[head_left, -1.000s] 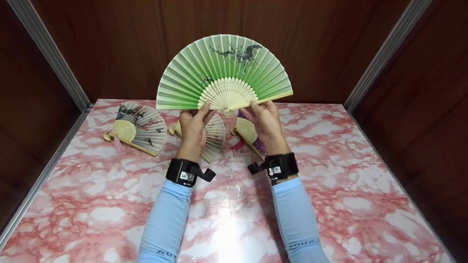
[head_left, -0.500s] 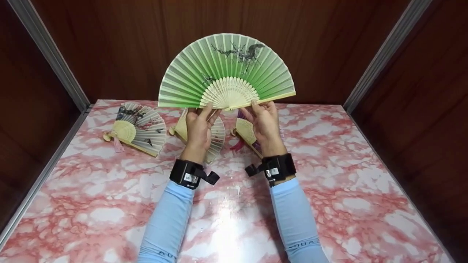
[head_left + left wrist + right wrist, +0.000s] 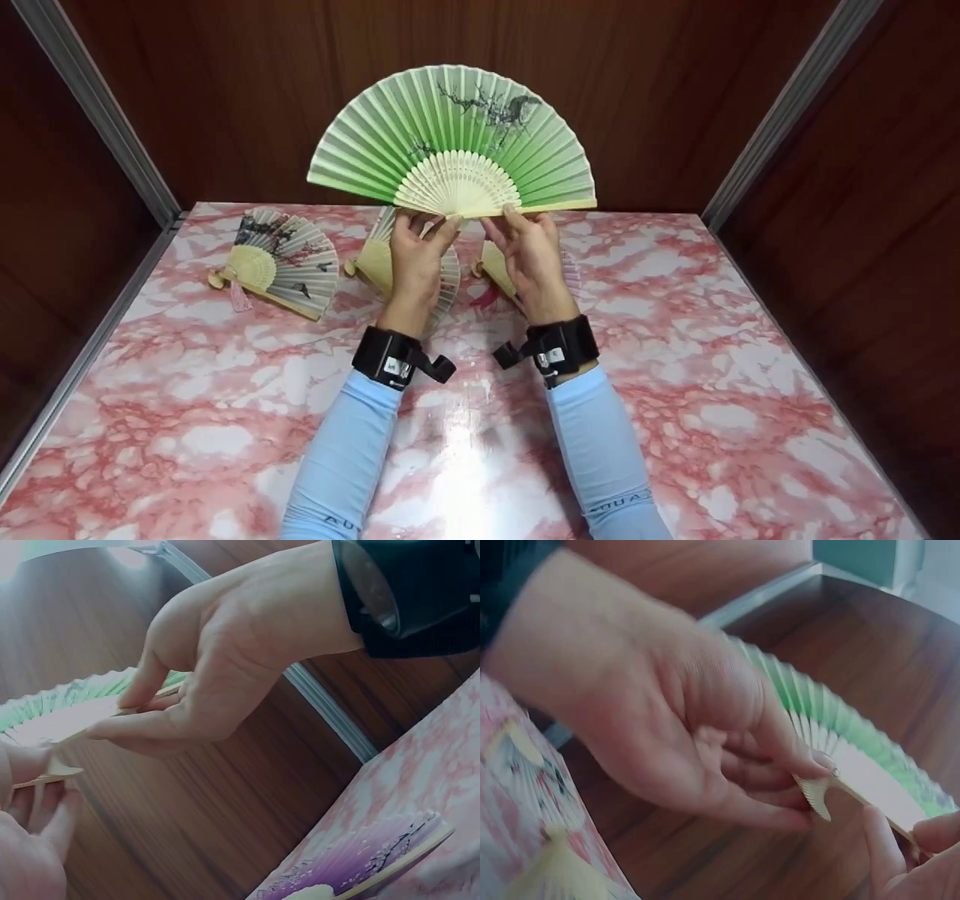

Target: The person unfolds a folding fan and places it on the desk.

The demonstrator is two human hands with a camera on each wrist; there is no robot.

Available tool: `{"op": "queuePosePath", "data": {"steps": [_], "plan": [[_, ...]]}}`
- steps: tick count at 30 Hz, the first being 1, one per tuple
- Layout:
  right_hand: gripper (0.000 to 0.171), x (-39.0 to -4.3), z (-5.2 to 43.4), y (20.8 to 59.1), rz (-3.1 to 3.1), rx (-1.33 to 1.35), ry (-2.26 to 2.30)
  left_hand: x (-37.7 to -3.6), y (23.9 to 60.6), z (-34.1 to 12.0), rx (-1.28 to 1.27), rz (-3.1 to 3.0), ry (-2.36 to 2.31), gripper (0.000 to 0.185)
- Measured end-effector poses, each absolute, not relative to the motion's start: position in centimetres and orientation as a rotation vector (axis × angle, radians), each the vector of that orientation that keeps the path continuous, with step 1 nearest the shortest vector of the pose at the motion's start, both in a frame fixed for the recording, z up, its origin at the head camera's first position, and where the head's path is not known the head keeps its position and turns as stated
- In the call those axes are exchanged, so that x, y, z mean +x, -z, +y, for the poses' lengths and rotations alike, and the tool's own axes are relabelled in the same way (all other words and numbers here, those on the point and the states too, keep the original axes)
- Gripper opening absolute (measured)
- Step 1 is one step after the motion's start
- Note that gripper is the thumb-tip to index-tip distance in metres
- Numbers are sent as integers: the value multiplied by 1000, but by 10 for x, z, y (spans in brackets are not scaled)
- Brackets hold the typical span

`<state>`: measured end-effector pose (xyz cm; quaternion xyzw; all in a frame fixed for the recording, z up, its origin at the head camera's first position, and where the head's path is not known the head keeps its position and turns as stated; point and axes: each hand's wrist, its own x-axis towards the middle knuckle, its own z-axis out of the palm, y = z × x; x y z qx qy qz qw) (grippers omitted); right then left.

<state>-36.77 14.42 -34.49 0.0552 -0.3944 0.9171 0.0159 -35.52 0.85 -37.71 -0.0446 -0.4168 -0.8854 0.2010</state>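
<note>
An open green folding fan (image 3: 457,112) with pale ribs and a dark branch print is held up before the back wall. My left hand (image 3: 416,262) pinches it near the pivot, thumb in front; the right wrist view shows this thumb (image 3: 814,763) at the rib ends. My right hand (image 3: 534,262) pinches the fan's lower right guard stick, thumb on top. In the left wrist view, the right hand (image 3: 217,660) holds that edge between thumb and fingers. Several of the fingers behind the fan are partly hidden.
On the red-and-white marbled table (image 3: 675,360) lie three spread fans: a grey flowered fan (image 3: 300,259) with a pink tassel, a pale fan (image 3: 373,266) and a purple fan (image 3: 375,855). My arms partly cover two of them. Dark wood panels (image 3: 247,97) enclose the table.
My left hand has shifted right along the fan's lower edge to the pivot. The green fan has turned slightly clockwise, its left edge rising. The hands are closer together.
</note>
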Motion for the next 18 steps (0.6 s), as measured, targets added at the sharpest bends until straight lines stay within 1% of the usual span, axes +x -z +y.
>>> {"op": "queuePosePath", "data": {"steps": [4,7,13,18], "plan": [[18,-362,136,345,-1146,107,-2959,-357,375,3,-127,-1043,2509,39],[20,-357,128,348,-1193,85,-2997,-357,372,-2,-122,-995,2522,39],[19,-349,117,349,-1321,165,-2992,-356,366,-7,-101,-1018,2541,42],[17,-349,118,346,-1253,108,-2996,-359,362,-2,-63,-1052,2550,40]]}}
